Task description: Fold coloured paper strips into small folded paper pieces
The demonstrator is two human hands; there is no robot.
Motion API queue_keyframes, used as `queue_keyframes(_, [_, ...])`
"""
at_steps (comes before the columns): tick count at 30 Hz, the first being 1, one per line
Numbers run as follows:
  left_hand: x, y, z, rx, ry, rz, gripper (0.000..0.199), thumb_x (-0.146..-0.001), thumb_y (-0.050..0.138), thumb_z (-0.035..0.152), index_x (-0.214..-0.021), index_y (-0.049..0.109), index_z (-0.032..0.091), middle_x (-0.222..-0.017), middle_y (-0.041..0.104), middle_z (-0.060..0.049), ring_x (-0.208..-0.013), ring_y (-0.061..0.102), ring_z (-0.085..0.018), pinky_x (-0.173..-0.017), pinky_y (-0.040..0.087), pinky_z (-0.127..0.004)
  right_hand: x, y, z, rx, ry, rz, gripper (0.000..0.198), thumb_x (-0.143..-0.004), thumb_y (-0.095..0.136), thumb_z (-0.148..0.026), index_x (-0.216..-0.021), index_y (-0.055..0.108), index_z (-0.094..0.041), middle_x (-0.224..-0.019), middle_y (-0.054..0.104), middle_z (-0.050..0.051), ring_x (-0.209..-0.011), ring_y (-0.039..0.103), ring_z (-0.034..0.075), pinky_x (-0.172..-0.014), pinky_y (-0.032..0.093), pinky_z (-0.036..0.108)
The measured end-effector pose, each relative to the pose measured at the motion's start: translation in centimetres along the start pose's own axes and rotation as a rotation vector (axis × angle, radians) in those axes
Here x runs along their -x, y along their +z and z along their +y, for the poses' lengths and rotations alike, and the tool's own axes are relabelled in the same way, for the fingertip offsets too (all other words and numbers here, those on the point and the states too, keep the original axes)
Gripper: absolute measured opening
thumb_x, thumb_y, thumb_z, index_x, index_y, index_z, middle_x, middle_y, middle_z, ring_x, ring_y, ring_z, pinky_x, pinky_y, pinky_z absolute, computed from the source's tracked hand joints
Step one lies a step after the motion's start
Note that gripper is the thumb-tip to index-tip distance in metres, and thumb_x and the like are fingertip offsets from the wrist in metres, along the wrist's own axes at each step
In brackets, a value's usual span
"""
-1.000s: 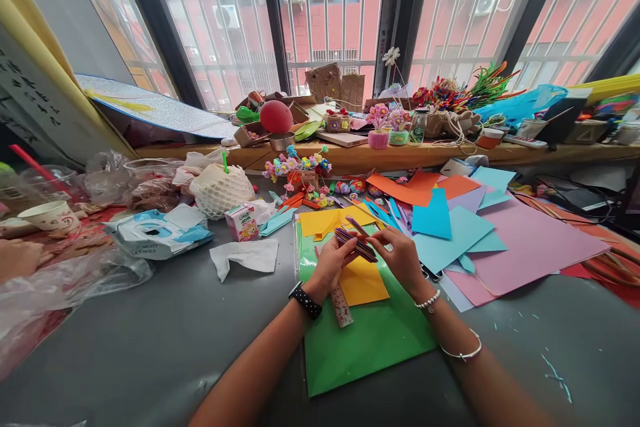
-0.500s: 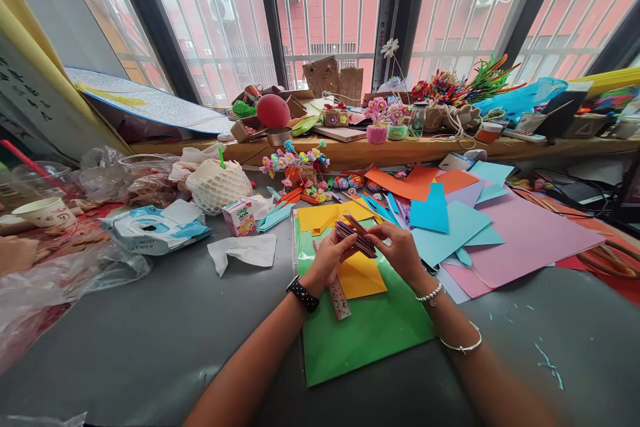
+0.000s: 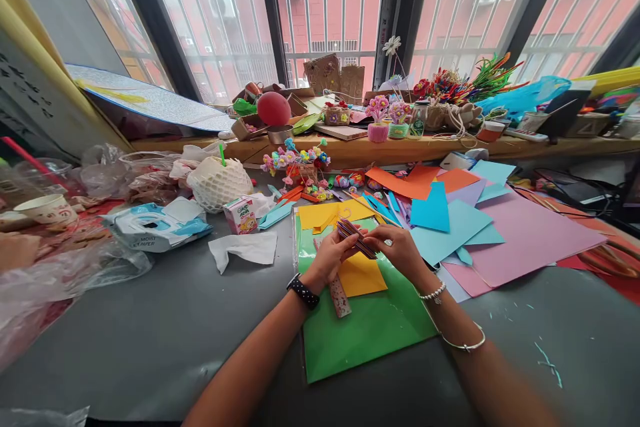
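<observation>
Pinched in my left hand [image 3: 334, 255] is a thin bundle of dark, many-coloured paper strips [image 3: 356, 238], its edges fanned slightly; the exact kind is hard to make out. My right hand [image 3: 395, 247] closes thumb and finger on the right end of the same bundle. Below both hands lie yellow paper [image 3: 361, 278] and a patterned strip like a ruler [image 3: 340, 297], partly covered by my left hand. These rest on a green sheet [image 3: 370, 347] in a clear sleeve. More yellow paper [image 3: 307, 217] lies at the far end of the green sheet.
To the right spread coloured papers: pink [image 3: 540, 233], light blue [image 3: 453, 233] and orange [image 3: 400, 181]. On the left are a white tissue [image 3: 245, 250], a small box [image 3: 241, 215], a wet-wipe pack [image 3: 155, 227] and a netted fruit [image 3: 220, 185]. Craft flowers [image 3: 295, 163] stand behind.
One strip that stood up from the bundle near my right fingers now lies down against the others. My hands stay in nearly the same place, both still on the bundle.
</observation>
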State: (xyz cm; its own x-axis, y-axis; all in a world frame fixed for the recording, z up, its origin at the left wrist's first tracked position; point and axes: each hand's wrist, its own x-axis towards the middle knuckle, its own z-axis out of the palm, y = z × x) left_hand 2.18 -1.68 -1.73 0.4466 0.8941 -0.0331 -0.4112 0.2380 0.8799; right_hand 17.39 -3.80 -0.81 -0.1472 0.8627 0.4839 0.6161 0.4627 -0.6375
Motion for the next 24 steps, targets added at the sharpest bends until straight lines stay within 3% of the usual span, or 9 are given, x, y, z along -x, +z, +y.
queue_keyframes(16, [0.10, -0.04, -0.16, 0.009, -0.013, 0.007, 0.028, -0.063, 0.065, 0.020, -0.088, 0.057, 0.013, -0.091, 0.062, -0.007, -0.085, 0.058, -0.017, -0.085, 0.041, -0.036, 0.11, 0.62, 0.07, -0.158, 0.117, -0.024, 0.016, -0.066, 0.062, -0.032, -0.069, 0.064, -0.017, -0.068, 0.065, 0.004, -0.060, 0.060, 0.015, -0.058, 0.048, 0.027])
queue_keyframes(24, [-0.01, -0.06, -0.23, 0.026, -0.027, 0.012, 0.029, -0.062, 0.066, 0.020, -0.088, 0.058, 0.013, -0.092, 0.061, -0.007, -0.086, 0.057, -0.017, -0.083, 0.042, -0.036, 0.16, 0.62, 0.17, -0.230, 0.194, -0.059, 0.019, -0.069, 0.058, -0.034, -0.074, 0.064, -0.016, -0.071, 0.067, 0.005, -0.062, 0.062, 0.017, -0.058, 0.049, 0.028])
